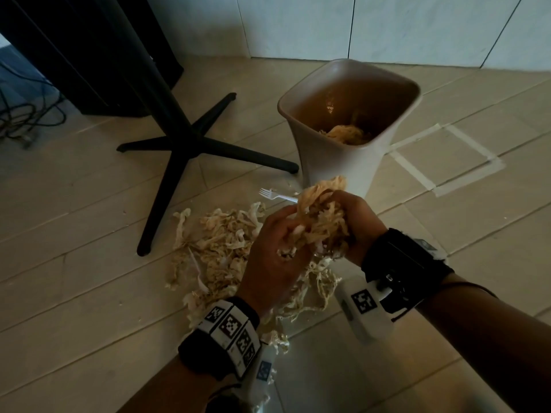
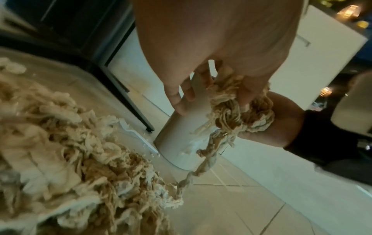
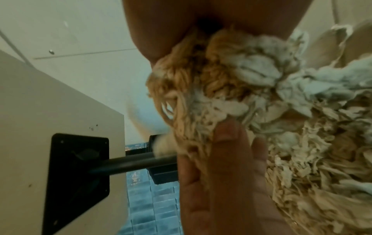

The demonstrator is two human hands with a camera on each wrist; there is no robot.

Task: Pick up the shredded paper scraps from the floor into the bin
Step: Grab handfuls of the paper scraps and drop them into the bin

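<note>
- The left hand (image 1: 275,251) and the right hand (image 1: 356,225) together hold one clump of shredded paper (image 1: 320,217) between them, fingers curled around it from both sides.
- The clump is raised above the floor, just in front of the bin (image 1: 343,162), lower than its rim.
- The paper is beige, thin and soft; the strips are long, crinkled and tangled like noodles. In the left wrist view one twisted strand (image 2: 203,165) hangs from the clump down to the pile on the floor.
- The bin is pale, smooth, with a rounded square opening that flares wider than its body. It stands upright, and a small heap of the same paper scraps (image 1: 346,134) lies in its bottom.
- The pile of shredded paper (image 1: 214,248) is spread on the floor (image 1: 74,234) in front of the bin and to its left, partly under the hands.
- A white plastic fork (image 1: 275,195) lies flat on the floor just beside the bin's base, on its left.
- A black cross-shaped table base (image 1: 190,141) with a slim pole stands left of the bin.
- The floor is of light, long planks; pale tape lines (image 1: 441,162) mark a square right of the bin.
</note>
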